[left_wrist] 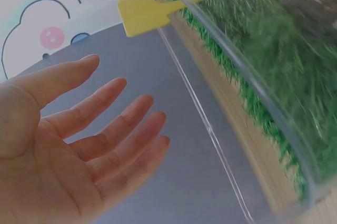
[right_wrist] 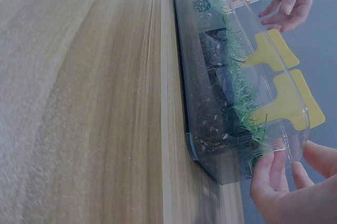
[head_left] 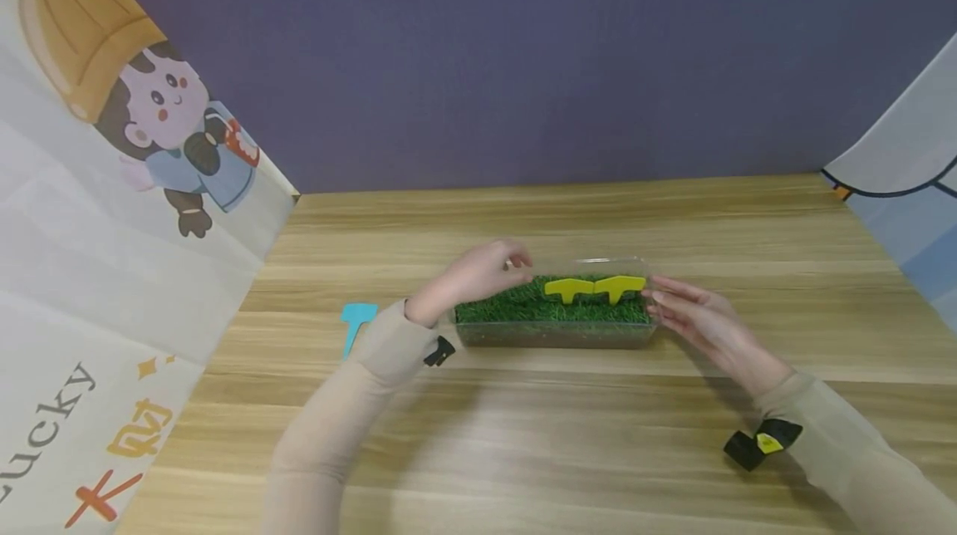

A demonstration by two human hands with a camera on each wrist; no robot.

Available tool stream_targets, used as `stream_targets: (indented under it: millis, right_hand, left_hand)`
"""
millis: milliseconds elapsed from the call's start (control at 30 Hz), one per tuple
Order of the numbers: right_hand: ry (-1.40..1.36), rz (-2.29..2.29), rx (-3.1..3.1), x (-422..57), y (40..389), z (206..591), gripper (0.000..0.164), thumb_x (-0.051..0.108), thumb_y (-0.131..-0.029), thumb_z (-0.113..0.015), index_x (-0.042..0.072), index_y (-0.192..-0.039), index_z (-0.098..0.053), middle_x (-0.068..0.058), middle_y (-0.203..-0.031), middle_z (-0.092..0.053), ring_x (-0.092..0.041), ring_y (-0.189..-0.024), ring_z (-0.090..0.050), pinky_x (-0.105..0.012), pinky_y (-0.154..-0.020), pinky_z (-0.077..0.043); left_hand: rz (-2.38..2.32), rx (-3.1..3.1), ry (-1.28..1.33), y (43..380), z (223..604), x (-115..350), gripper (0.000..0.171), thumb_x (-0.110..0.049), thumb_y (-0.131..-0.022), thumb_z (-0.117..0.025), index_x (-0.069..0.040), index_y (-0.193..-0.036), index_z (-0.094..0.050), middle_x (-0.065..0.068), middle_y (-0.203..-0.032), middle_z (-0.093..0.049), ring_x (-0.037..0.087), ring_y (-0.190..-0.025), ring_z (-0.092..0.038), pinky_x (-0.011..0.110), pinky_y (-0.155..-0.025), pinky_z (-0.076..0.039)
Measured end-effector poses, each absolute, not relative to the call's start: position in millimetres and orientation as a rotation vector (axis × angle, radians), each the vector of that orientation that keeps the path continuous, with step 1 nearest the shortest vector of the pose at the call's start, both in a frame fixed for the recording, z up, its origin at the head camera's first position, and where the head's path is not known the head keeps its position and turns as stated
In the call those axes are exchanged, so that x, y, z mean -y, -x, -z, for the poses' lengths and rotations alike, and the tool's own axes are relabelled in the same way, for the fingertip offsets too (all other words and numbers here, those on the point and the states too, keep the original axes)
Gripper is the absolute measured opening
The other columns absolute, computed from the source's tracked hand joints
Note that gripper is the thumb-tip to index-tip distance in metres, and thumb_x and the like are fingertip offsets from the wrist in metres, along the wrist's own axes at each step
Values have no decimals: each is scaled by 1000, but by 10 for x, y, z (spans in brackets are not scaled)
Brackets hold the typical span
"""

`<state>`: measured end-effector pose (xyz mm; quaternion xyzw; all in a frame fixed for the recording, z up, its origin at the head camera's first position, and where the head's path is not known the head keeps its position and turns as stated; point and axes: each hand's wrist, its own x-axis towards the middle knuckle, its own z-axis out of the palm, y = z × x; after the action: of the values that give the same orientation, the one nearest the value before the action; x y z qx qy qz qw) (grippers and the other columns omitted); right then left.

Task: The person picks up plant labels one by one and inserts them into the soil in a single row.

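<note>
A clear plastic planter box (head_left: 553,336) filled with green artificial grass (head_left: 501,306) sits on the table. Two yellow T-shaped plant labels (head_left: 570,289) stand side by side in the grass toward its right end. Over the left part of the box hovers my left hand (head_left: 486,269), its fingers loosely bent with nothing in them, as the left wrist view (left_wrist: 89,145) also shows. At the right end, my right hand (head_left: 706,323) grips the box's end wall, thumb and fingertips at its corner in the right wrist view.
On the table left of the box lies a blue T-shaped plant label (head_left: 359,319), partly behind my left sleeve (head_left: 396,344). A dark panel (head_left: 523,61) rises behind the wooden table (head_left: 568,435), and a printed cartoon sheet (head_left: 90,252) hangs on the left.
</note>
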<state>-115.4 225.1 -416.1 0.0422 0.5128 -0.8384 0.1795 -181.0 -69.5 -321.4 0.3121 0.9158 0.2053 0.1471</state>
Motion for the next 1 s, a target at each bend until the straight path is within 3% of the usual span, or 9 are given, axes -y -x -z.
stream_targets:
  millis: [733, 1000]
  right_hand:
    - [-149, 2378, -1442, -2231, 1160, 4159, 26, 1, -84, -57, 21, -98, -65, 0, -96, -65, -13, -87, -61, -22, -81, -48]
    - [-133, 2377, -1448, -2229, 1156, 4155, 26, 1, -84, -56, 21, -99, -65, 0, -96, -65, -13, -87, -61, -22, -81, -48]
  left_hand:
    - [-744, -2677, -719, 1699, 3182, 1353, 29, -25, -90, -51, -8, -113, -57, 6, -113, -57, 20, -96, -54, 32, -80, -46]
    - [-781, -2687, -719, 1693, 3242, 1512, 27, -14, -88, -53, -1, -110, -58, 12, -112, -57, 24, -94, -55, 32, -80, -47]
